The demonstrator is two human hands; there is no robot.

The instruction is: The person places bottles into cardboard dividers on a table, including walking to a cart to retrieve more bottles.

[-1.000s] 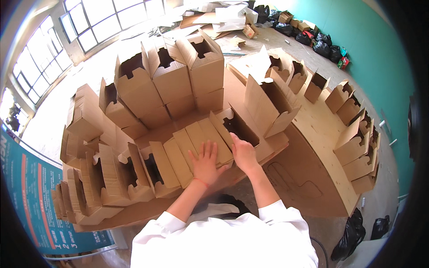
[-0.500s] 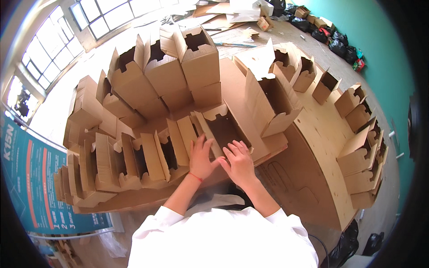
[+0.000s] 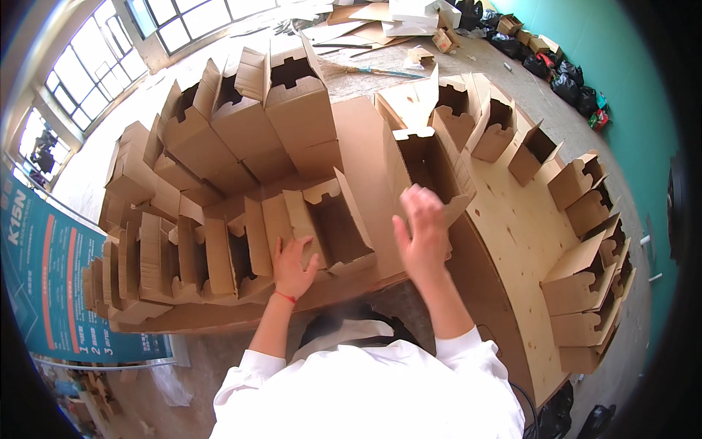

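Note:
Spread fingers of my left hand rest on the front edge of an open-topped cardboard box, by its raised left flap. This box stands at the right end of a row of similar open cardboard boxes. Raised and slightly smeared by motion, my right hand has its thumb apart and fingers bent, with nothing visible in it. It is in front of a taller open cardboard box with upright flaps; whether it touches that box I cannot tell.
Stacked cardboard boxes stand behind the row on a brown cardboard-covered table. More open boxes line a plywood surface at the right. A blue banner stands left. Black bags lie along the green wall.
My right hand has lifted off the end box and moved right, towards the taller box. My left hand has shifted slightly left, staying at the end box. The whole view has turned a little.

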